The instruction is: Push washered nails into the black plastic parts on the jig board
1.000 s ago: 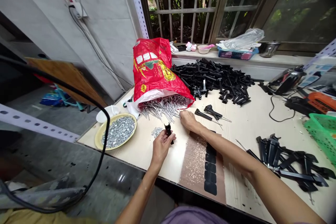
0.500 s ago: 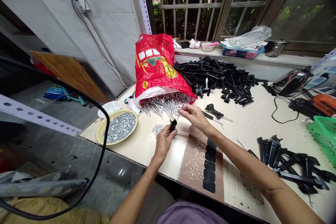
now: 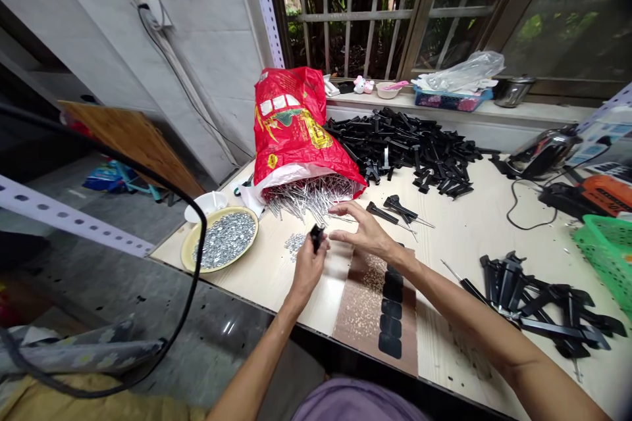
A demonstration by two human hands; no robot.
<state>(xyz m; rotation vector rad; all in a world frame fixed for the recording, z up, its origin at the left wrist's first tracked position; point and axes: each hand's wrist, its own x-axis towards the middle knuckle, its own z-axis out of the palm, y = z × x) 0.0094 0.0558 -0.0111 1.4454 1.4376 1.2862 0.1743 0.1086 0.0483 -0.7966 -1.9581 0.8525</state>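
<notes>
My left hand [image 3: 309, 266] is closed around a small black plastic piece [image 3: 316, 235], whose upper end sticks out above the fingers. Just to its right, my right hand [image 3: 368, 231] is open, with thumb and fingers apart and nothing visible between them. Thin metal rods [image 3: 309, 197] spill from the mouth of a red bag [image 3: 296, 125] behind both hands. Small metal pieces [image 3: 295, 245] lie loose left of my left hand, and a yellow bowl [image 3: 187, 255] full of similar ones [image 3: 224, 240] stands farther left.
Black plastic parts [image 3: 409, 145] are heaped at the back, with another pile [image 3: 538, 302] at right. Several black parts with metal rods [image 3: 402, 208] lie beyond my right hand. A brown board [image 3: 360, 316] carries black pads [image 3: 391, 327]. A green basket [image 3: 600, 266] stands at the right edge.
My right hand has gone from pinching a thin metal rod at the black piece to spread fingers. My left hand, with the piece, has shifted slightly left and tilted it.
</notes>
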